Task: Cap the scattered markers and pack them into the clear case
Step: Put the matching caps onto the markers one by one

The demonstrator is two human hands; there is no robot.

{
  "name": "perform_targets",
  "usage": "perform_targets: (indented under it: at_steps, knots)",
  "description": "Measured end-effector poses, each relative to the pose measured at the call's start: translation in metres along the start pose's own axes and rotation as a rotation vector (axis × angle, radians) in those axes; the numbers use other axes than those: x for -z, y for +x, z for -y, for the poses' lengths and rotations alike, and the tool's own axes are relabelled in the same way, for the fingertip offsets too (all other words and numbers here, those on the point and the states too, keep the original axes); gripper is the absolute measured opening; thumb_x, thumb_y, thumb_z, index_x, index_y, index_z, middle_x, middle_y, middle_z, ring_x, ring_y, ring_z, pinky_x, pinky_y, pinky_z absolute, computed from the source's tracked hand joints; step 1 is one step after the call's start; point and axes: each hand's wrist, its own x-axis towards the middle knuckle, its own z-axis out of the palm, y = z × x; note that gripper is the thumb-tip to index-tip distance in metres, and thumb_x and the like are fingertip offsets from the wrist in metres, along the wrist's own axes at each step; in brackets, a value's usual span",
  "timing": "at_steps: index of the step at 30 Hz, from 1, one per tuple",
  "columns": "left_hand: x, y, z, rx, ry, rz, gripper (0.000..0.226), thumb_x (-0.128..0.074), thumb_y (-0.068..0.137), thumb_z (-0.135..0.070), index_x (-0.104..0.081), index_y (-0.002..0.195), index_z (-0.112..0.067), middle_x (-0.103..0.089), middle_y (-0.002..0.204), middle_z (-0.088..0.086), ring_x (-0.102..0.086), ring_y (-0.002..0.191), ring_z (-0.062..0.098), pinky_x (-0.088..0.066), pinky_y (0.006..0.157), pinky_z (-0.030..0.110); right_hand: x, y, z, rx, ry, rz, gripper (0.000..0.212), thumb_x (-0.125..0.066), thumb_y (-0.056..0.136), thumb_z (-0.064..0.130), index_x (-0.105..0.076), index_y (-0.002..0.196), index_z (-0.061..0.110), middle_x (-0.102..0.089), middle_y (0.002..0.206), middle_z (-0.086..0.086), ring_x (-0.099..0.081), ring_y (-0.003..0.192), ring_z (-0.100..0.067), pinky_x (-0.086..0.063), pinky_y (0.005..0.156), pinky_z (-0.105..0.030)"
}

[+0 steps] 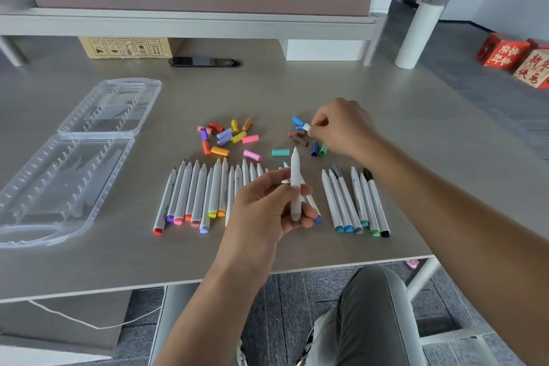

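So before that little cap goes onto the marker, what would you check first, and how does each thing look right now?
1. Marker held firmly in the left hand, tip up: ok.
2. White cap pinched by the right hand: ok.
3. Cap colour matches the marker's end: cannot tell, fingers hide that end.
4. Cap's open end faces the tip: cannot tell.
5. Clear case lies open on the desk, ready to fill: ok.

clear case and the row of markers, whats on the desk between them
Nothing: in the head view the desk is bare between the open clear case and the nearest marker at the left end of the row.
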Motion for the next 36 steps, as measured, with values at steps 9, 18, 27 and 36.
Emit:
perform_targets:
  at_steps: [9,18,27,36]
  knots:
    - [-0.014,0.005,0.001,0.004,0.07,-0.088,0.039,-0.044,0.097,0.005,-0.073,0.115,-0.015,-0.061,0.087,0.011,-0.044,0.049,0.015,-0.029,0.047,0.027,0.031,-0.066,-0.028,0.157,0.643,0.154,0.013,-0.071,0.098,0.022,-0.079,0.107,0.027,-0.069,0.072,0.021,-0.056,0.061,0.005,-0.039,0.057,-0.007]
    - [-0.02,-0.001,0.01,0.043,0.099,-0.045,0.039,-0.041,0.094,0.008,-0.074,0.108,-0.008,-0.061,0.083,0.013,-0.037,0.046,0.016,-0.024,0.044,0.024,0.042,-0.079,-0.04,0.176,0.757,0.288,0.025,-0.064,0.101,0.01,-0.081,0.106,0.027,-0.059,0.074,-0.008,-0.038,0.068,-0.026,-0.034,0.067,-0.041]
    - [-0.026,-0.008,0.014,0.051,0.021,0.009,0.017,-0.049,0.101,0.002,-0.063,0.11,0.006,-0.058,0.08,0.011,-0.033,0.048,0.012,-0.022,0.043,0.023,0.022,-0.09,-0.024,-0.189,1.222,0.258,0.016,-0.068,0.097,0.009,-0.077,0.11,0.007,-0.079,0.101,-0.007,-0.046,0.055,-0.009,-0.04,0.049,-0.02]
    - [-0.04,-0.004,0.016,0.087,-0.052,-0.047,0.019,-0.049,0.099,0.007,-0.064,0.11,0.007,-0.056,0.079,0.015,-0.031,0.047,0.012,-0.025,0.041,0.023,0.025,-0.097,-0.028,-0.162,1.119,0.104,0.011,-0.072,0.095,0.01,-0.082,0.099,0.013,-0.072,0.082,-0.001,-0.048,0.054,-0.007,-0.038,0.055,-0.026]
